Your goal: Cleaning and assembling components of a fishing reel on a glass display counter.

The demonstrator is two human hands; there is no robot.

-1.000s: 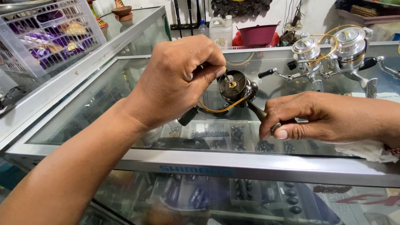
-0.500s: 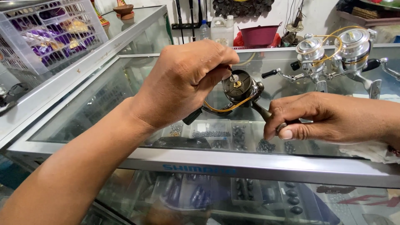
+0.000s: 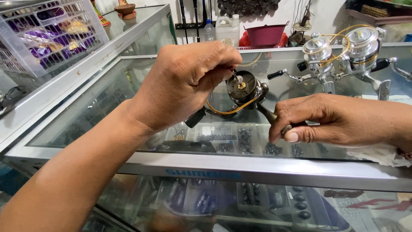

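I have the dark spinning fishing reel with gold bail wire (image 3: 245, 92) held up over the glass display counter (image 3: 257, 169), frame centre. My right hand (image 3: 339, 120) is clenched on the reel's foot at 4 o'clock from the spool. My left hand (image 3: 189, 83) is at 9 o'clock, nearer the spool, fingertips pinching a thin pin-like tool (image 3: 235, 76) at the brass hub. The stem's long axis runs 10-to-4. Two silver reels (image 3: 343, 53) sit at 2 o'clock, a white plastic basket (image 3: 47, 34) at 10.
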